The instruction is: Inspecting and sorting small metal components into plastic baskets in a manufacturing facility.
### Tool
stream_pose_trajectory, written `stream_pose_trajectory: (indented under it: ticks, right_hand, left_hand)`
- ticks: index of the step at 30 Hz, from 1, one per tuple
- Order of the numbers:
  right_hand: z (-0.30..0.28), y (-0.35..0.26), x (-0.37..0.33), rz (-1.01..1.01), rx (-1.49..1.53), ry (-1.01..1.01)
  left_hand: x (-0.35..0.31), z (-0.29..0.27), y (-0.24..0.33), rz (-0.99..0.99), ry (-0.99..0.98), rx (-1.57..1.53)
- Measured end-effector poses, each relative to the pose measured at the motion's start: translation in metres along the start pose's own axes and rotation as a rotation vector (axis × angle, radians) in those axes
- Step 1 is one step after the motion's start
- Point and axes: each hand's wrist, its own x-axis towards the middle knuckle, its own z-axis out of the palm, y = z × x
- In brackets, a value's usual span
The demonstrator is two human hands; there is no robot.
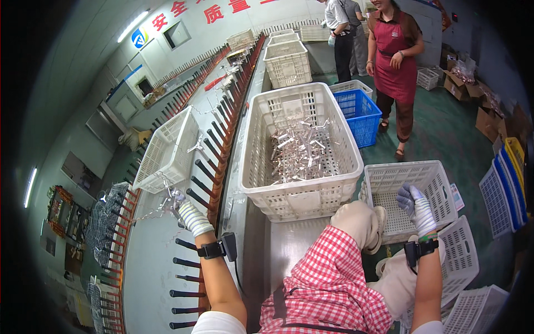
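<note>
My left hand (192, 216), in a white-and-grey striped glove, is over the long metal table on the left. Its fingers close round some small shiny metal parts (167, 200), whose exact kind I cannot make out. Just beyond them lies a white plastic basket (177, 146) tipped on its side. My right hand (415, 208), gloved the same way, hangs above a low white crate (397, 173) on the right. Its fingers are curled in, and what they hold, if anything, is hidden. Between my hands stands a large white crate (300, 192) with many small silvery metal pieces (300, 147) inside.
A row of black-tipped upright pegs (206, 164) runs along the table's edge. Further white crates (286, 61) line the bench ahead. A blue crate (359, 119) stands beyond the large one. A person in a red apron (395, 61) stands at the far right, with others behind.
</note>
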Motion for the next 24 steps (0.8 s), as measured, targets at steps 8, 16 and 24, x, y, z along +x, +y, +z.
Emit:
stream_pose_trajectory:
  ticks: [8,16,24]
  right_hand:
    - [0.005,0.004,-0.001,0.015,0.041,-0.055]
    - [0.014,-0.002,-0.009,-0.036,0.025,0.024]
    - [0.009,0.006,0.005,0.003,0.030,-0.039]
  left_hand:
    - [0.045,0.031,-0.048,0.203,-0.036,0.070]
    - [0.079,0.042,-0.073,0.163,-0.085,0.044]
    - [0.096,0.016,-0.012,0.871,-0.012,0.551]
